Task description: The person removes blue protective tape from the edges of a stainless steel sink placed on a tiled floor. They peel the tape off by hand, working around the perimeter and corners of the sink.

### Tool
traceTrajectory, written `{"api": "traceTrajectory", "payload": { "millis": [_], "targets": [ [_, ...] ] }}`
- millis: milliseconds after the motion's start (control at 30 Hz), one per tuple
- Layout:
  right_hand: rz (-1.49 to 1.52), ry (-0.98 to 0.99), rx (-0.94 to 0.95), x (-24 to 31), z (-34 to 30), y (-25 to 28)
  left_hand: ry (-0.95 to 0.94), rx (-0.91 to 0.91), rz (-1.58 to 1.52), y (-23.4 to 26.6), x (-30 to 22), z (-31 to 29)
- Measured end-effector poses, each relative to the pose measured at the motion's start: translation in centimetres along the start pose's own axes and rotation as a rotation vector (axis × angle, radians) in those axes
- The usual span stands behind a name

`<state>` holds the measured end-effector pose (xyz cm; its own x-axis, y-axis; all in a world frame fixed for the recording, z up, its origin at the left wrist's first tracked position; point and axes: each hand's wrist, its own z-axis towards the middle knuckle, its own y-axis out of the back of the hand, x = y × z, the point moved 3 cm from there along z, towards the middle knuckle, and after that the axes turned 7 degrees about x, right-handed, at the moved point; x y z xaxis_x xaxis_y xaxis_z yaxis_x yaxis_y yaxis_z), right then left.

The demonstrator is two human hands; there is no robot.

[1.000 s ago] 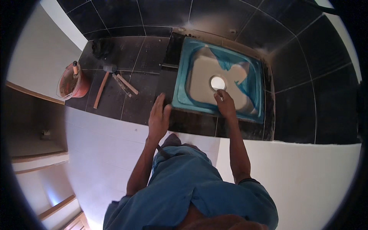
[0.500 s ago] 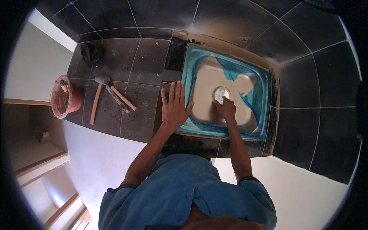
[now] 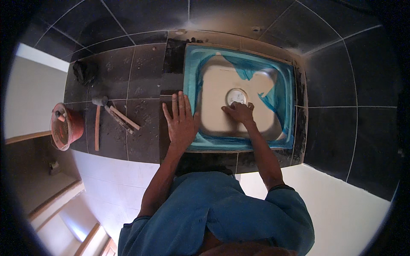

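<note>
A steel sink (image 3: 213, 119) sits in the dark tiled counter, its rim and parts of its basin covered by torn blue protective film (image 3: 288, 85). My left hand (image 3: 183, 128) lies flat along the sink's left rim, fingers stretched out and holding nothing. Inside the basin, my right hand (image 3: 241, 113) has its fingers bent at the near edge of the round drain (image 3: 236, 94). The thumb points left, and the fingertips are partly hidden. Within the drain's ring a pale, shiny disc shows.
On the counter (image 3: 145, 72) to the left lie a hammer (image 3: 97, 123), two thin sticks or tool handles (image 3: 126, 117) and a crumpled black bag (image 3: 84, 71). A dirty orange bucket (image 3: 74, 126) stands at the far left. Dark tiled walls (image 3: 329, 77) border the back and right.
The view has shifted, so the sink and counter sit farther left. My right hand has drawn slightly nearer me, showing more of the drain. My left hand still lies on the rim.
</note>
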<state>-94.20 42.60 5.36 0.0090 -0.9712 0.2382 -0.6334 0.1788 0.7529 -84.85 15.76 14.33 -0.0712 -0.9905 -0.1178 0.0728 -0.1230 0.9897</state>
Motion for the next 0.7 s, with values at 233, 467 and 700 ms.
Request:
{"api": "traceTrajectory", "payload": {
  "millis": [233,467,700],
  "targets": [
    [0.06,0.066,-0.24,-0.1,-0.7,-1.0,-0.007,0.011,-0.009,0.1,-0.4,0.2],
    [0.358,0.016,-0.943,-6.5,-9.7,3.8,0.005,0.033,0.074,-0.3,-0.5,0.4],
    [0.412,-0.482,-0.981,-18.8,-24.1,1.5,0.009,0.001,0.129,-1.3,-0.3,0.3]
  ]
}}
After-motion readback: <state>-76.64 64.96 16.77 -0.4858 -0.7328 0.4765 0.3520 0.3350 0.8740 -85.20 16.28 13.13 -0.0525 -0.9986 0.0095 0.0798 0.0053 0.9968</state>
